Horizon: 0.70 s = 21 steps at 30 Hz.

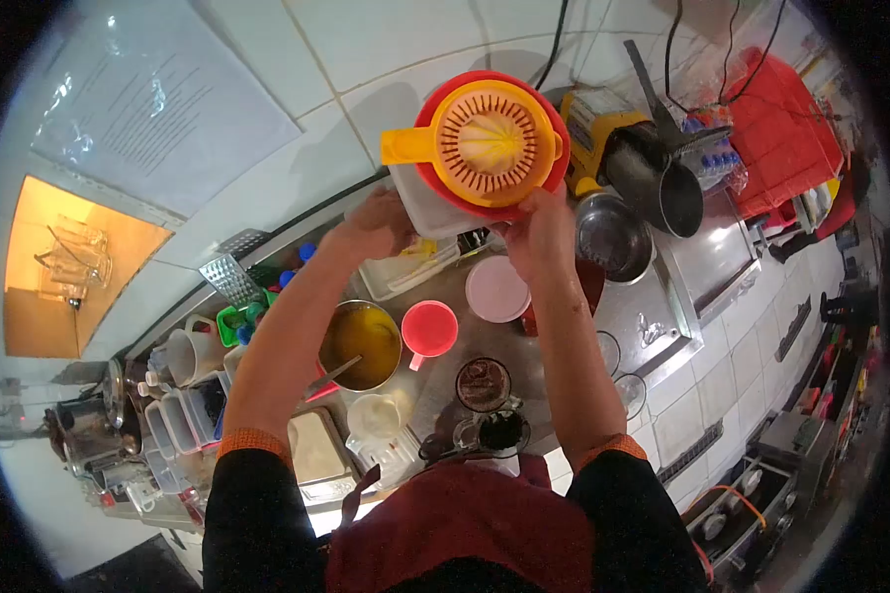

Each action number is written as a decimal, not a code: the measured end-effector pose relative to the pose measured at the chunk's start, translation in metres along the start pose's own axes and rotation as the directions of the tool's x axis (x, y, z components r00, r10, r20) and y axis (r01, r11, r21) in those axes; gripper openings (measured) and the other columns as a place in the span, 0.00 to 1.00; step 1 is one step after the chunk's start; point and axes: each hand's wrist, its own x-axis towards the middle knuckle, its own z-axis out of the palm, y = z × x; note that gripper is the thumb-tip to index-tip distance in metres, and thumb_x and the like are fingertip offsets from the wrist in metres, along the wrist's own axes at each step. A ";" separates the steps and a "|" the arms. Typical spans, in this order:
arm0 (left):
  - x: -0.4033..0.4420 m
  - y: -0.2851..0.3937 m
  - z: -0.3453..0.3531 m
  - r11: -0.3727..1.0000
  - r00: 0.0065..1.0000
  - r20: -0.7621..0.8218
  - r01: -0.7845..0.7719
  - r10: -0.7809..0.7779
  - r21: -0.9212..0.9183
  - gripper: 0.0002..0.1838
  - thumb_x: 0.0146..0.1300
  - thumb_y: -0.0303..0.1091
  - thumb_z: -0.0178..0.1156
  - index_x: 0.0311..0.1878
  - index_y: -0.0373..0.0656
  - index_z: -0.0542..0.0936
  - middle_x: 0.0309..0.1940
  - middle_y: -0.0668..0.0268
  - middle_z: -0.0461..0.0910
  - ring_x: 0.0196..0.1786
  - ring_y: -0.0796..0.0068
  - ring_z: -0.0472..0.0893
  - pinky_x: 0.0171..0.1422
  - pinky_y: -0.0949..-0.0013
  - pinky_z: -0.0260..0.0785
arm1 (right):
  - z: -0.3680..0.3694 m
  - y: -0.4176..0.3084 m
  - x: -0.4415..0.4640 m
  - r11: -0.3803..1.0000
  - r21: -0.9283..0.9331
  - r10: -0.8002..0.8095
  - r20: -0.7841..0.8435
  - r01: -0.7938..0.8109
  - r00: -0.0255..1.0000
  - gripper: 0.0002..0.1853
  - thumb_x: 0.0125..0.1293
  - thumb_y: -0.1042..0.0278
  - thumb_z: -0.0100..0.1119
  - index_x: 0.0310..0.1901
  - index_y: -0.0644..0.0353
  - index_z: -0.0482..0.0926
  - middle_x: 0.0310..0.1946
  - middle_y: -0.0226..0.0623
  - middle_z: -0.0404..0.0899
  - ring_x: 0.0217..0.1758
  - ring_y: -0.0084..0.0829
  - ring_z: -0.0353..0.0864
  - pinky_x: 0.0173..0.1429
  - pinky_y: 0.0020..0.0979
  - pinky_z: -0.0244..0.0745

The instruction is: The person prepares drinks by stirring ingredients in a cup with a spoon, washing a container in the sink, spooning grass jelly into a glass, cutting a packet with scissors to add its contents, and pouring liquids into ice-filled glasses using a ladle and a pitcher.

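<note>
A yellow citrus juicer (pixel 489 143) with a ribbed cone and slotted strainer rests in a red bowl (pixel 561 121). Under the bowl, a white plastic container (pixel 427 203) shows at its lower left. My left hand (pixel 381 225) is closed at the container's left side, its fingertips partly hidden. Against the bowl's lower right rim, my right hand (pixel 536 229) is closed, its thumb and fingers close to the container's corner. Below them on the counter are a white tray (pixel 405 282) with yellow pieces, a pink round lid (pixel 497 289) and a red cup (pixel 430 328).
A metal bowl of yellow liquid (pixel 371 331) with a spoon stands at left. To the right are a steel bowl (pixel 613 237), a dark pan (pixel 663 193) and a red crate (pixel 781 133). Nearer me is a glass of brown contents (pixel 484 383). A grater (pixel 230 282) leans by the wall.
</note>
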 end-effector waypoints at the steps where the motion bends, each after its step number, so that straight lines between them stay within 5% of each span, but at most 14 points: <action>1: -0.012 0.006 -0.019 0.996 0.992 -0.127 -0.023 0.012 -0.088 0.23 0.52 0.35 0.64 0.54 0.46 0.79 0.54 0.55 0.77 0.60 0.50 0.72 0.65 0.56 0.62 | -0.005 0.001 0.000 1.000 -0.012 -0.001 0.011 0.001 1.000 0.25 0.59 0.79 0.42 0.59 0.55 0.57 0.55 0.43 0.68 0.55 0.43 0.78 0.52 0.53 0.82; 3: -0.041 0.015 -0.049 0.958 0.972 -0.042 0.218 -0.229 -0.184 0.19 0.52 0.32 0.63 0.48 0.39 0.79 0.49 0.52 0.78 0.57 0.48 0.73 0.60 0.58 0.64 | -0.007 0.002 -0.004 0.999 -0.033 0.012 -0.028 -0.013 1.000 0.29 0.57 0.79 0.41 0.62 0.52 0.57 0.57 0.41 0.68 0.56 0.42 0.77 0.53 0.52 0.78; 5: -0.085 0.020 -0.041 0.933 0.872 -0.410 0.130 -0.269 -0.336 0.07 0.48 0.26 0.59 0.33 0.37 0.77 0.32 0.55 0.76 0.41 0.50 0.75 0.49 0.54 0.69 | -0.003 0.005 -0.008 0.998 -0.052 0.024 -0.055 -0.027 0.998 0.33 0.55 0.79 0.40 0.65 0.49 0.57 0.58 0.39 0.69 0.57 0.40 0.77 0.54 0.52 0.75; 7: -0.136 0.051 -0.055 0.873 0.788 -0.451 0.213 -0.419 -0.439 0.05 0.53 0.25 0.59 0.33 0.36 0.76 0.33 0.55 0.75 0.38 0.51 0.75 0.45 0.59 0.70 | 0.005 0.013 -0.012 0.997 -0.028 0.069 -0.113 -0.072 0.991 0.31 0.54 0.79 0.40 0.64 0.51 0.59 0.55 0.38 0.70 0.53 0.36 0.78 0.51 0.46 0.75; 10: -0.193 0.076 -0.031 0.822 0.671 -0.585 0.065 -0.456 -0.566 0.05 0.58 0.27 0.59 0.37 0.37 0.77 0.36 0.58 0.79 0.39 0.57 0.78 0.47 0.63 0.72 | -0.011 0.057 0.009 0.989 -0.085 0.116 -0.100 -0.124 0.988 0.23 0.61 0.77 0.45 0.58 0.55 0.58 0.52 0.36 0.70 0.50 0.33 0.75 0.54 0.38 0.73; 11: -0.203 0.089 -0.025 0.483 0.570 -0.440 -0.084 -0.694 -0.872 0.07 0.60 0.27 0.58 0.40 0.37 0.77 0.40 0.60 0.80 0.40 0.61 0.80 0.49 0.63 0.72 | -0.012 0.071 0.013 0.987 -0.086 0.127 -0.086 -0.135 0.988 0.23 0.61 0.77 0.45 0.58 0.55 0.58 0.52 0.36 0.70 0.50 0.33 0.75 0.54 0.38 0.73; 12: -0.207 0.098 -0.020 0.060 0.507 -0.200 -0.279 -0.838 -0.959 0.09 0.61 0.28 0.58 0.44 0.37 0.78 0.43 0.63 0.81 0.42 0.65 0.81 0.51 0.64 0.73 | -0.011 0.083 0.016 0.985 -0.147 0.072 -0.110 -0.088 0.991 0.22 0.61 0.77 0.45 0.58 0.56 0.59 0.50 0.36 0.71 0.48 0.31 0.73 0.53 0.35 0.71; 13: -0.207 0.100 -0.014 0.074 0.494 -0.208 -0.278 -0.844 -0.958 0.09 0.61 0.28 0.58 0.44 0.37 0.78 0.43 0.63 0.81 0.42 0.65 0.81 0.51 0.64 0.73 | -0.003 0.090 0.016 0.978 -0.206 0.011 -0.131 -0.038 0.991 0.21 0.61 0.76 0.46 0.57 0.57 0.60 0.48 0.35 0.71 0.46 0.29 0.72 0.52 0.33 0.69; 15: -0.196 0.096 0.008 -0.348 0.577 -0.036 -0.540 -0.816 -0.767 0.14 0.61 0.28 0.58 0.51 0.37 0.77 0.46 0.65 0.82 0.45 0.71 0.81 0.54 0.66 0.73 | 0.010 0.097 0.011 0.958 -0.286 -0.048 -0.135 0.008 0.990 0.21 0.60 0.75 0.48 0.57 0.59 0.62 0.48 0.37 0.73 0.46 0.31 0.74 0.51 0.33 0.70; 17: -0.169 0.076 0.049 -0.572 0.662 0.099 -0.551 -0.743 -0.608 0.17 0.63 0.29 0.57 0.55 0.37 0.76 0.48 0.63 0.81 0.48 0.71 0.82 0.56 0.67 0.73 | 0.019 0.102 0.004 0.927 -0.371 -0.114 -0.139 0.055 0.984 0.21 0.59 0.74 0.49 0.56 0.61 0.64 0.49 0.38 0.74 0.46 0.34 0.76 0.50 0.32 0.72; 21: -0.118 0.083 0.046 -0.302 0.617 0.036 -0.334 -0.787 -0.893 0.17 0.64 0.29 0.56 0.56 0.37 0.76 0.49 0.63 0.81 0.51 0.71 0.81 0.57 0.67 0.73 | 0.006 0.110 0.011 0.682 -0.708 -0.214 0.048 0.185 0.976 0.22 0.62 0.67 0.50 0.58 0.64 0.63 0.50 0.46 0.73 0.50 0.40 0.75 0.55 0.39 0.71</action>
